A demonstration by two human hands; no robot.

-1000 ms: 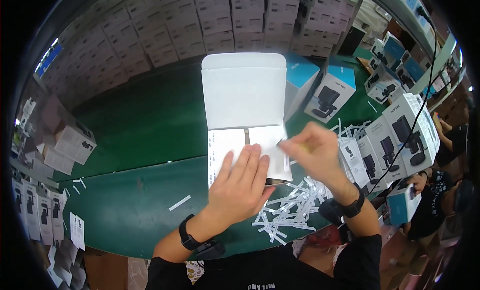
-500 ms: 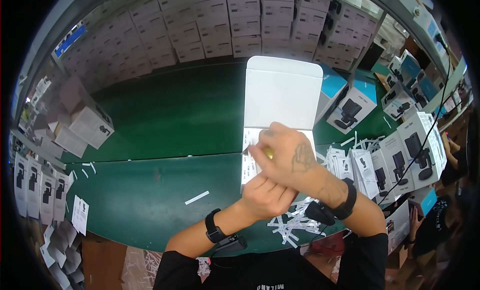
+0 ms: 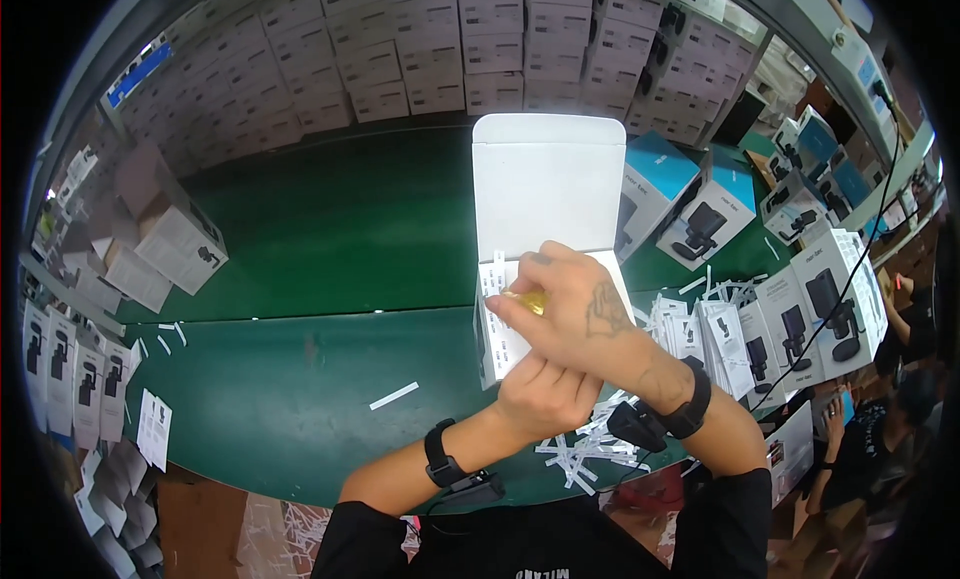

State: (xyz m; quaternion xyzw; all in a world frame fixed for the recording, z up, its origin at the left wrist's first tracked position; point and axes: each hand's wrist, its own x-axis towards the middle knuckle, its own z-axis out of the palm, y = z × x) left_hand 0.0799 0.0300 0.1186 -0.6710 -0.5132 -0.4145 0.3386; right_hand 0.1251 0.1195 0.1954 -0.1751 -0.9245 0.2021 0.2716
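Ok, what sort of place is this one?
Most likely a packing workshop: stacked cartons line the back of a green workbench, printed boxes stand on it, and loose white strips lie near the open white box.

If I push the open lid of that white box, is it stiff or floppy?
The lid would probably feel fairly stiff, since its panel looks flat. It might swing at the fold joining it to the white box. Its end tab could bend separately, because a crease crosses there.

A green workbench [image 3: 290,389] fronts stacked rows of pale cartons [image 3: 430,41].
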